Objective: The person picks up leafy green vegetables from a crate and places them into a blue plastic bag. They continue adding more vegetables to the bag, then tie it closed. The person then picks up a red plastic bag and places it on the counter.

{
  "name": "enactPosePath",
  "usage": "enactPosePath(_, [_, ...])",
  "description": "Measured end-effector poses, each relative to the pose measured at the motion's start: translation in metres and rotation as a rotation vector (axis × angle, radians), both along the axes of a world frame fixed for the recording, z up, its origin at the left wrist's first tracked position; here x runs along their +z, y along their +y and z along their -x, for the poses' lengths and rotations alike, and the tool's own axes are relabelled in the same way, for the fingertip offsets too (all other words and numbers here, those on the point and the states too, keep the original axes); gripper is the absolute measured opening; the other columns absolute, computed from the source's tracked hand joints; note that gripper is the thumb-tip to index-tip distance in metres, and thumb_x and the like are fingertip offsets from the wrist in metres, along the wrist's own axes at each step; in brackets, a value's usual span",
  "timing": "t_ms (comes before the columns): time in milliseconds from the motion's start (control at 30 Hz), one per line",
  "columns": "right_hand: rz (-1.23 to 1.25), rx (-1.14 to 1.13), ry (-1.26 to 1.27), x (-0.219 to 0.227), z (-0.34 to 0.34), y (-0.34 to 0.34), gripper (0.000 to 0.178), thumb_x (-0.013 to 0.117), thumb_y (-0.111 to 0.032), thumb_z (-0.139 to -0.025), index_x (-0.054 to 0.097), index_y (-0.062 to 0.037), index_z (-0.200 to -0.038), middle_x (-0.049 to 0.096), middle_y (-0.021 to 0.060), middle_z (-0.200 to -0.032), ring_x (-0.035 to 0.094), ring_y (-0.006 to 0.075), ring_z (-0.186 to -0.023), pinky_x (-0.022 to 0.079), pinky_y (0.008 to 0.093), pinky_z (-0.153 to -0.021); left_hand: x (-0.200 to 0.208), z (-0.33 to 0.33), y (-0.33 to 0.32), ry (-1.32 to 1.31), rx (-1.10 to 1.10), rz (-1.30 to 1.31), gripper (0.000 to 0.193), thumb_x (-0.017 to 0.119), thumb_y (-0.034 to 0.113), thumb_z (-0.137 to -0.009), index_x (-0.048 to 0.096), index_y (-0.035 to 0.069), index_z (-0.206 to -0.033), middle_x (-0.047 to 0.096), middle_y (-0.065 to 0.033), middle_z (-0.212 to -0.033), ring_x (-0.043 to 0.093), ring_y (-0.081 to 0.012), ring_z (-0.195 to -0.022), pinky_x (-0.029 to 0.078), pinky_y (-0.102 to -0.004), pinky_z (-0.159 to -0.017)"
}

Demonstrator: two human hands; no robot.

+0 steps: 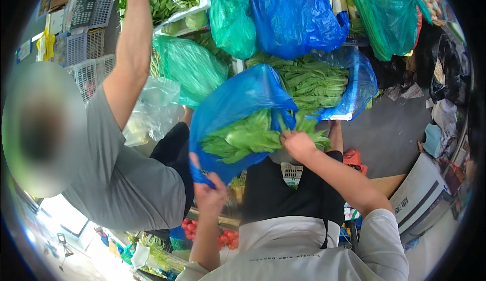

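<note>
Grips the near left edge of a blue plastic bag (238, 96) with the left hand (211, 196), with its fingers clamped on the film. Holds a bunch of leafy greens (310, 125) in the right hand (298, 145) — with fingers drawn together around it — at the right side of the bag's mouth. Has more green vegetables (245, 138) lying inside the bag, mid-scene. Faces a pile of long leaves (319, 82) just beyond, to the far right, and stands right of a co-worker (139, 190) in grey.
</note>
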State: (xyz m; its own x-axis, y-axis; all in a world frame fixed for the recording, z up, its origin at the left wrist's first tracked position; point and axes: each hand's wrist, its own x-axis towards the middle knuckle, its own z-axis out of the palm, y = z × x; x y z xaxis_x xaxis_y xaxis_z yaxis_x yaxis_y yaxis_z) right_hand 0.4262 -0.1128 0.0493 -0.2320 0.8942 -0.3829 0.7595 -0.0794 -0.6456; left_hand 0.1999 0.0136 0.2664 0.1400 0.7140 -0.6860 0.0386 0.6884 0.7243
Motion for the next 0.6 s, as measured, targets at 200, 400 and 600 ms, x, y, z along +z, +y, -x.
enactPosePath(200, [-0.123, 0.049, 0.103, 0.063, 0.024, 0.080, 0.012, 0.066, -0.012, -0.078, 0.071, -0.0044, -0.086, 0.067, 0.0150, -0.089, 0.070, 0.0287, -0.081, 0.056, 0.0421, -0.067, -0.003, -0.005, -0.030, 0.099, -0.269, 0.151, 0.121, 0.052, -0.013, -0.065, -0.001, 0.023, -0.167, 0.050, -0.0039, -0.071, 0.051, -0.0135, -0.048, 0.046, -0.0266, -0.043])
enactPosePath(400, [-0.063, 0.201, -0.093, -0.018, 0.134, 0.185, 0.025, 0.054, -0.015, -0.094, 0.077, -0.0099, -0.102, 0.071, 0.0161, -0.123, 0.071, 0.0286, -0.101, 0.048, 0.0502, -0.101, 0.019, -0.004, -0.003, 0.052, -0.137, 0.166, 0.118, 0.056, -0.011, -0.065, 0.004, 0.017, -0.167, 0.046, -0.0005, -0.068, 0.047, -0.0111, -0.049, 0.042, -0.0233, -0.044])
enactPosePath(600, [0.156, 0.124, 0.052, -0.010, 0.080, 0.194, 0.043, 0.049, -0.014, -0.096, 0.063, -0.0109, -0.136, 0.058, 0.0142, -0.145, 0.052, 0.0276, -0.136, 0.036, 0.0470, -0.114, 0.010, 0.010, 0.005, 0.081, 0.097, 0.116, 0.107, 0.057, -0.004, -0.068, 0.016, 0.010, -0.166, 0.045, -0.0007, -0.066, 0.043, -0.0106, -0.047, 0.037, -0.0217, -0.046])
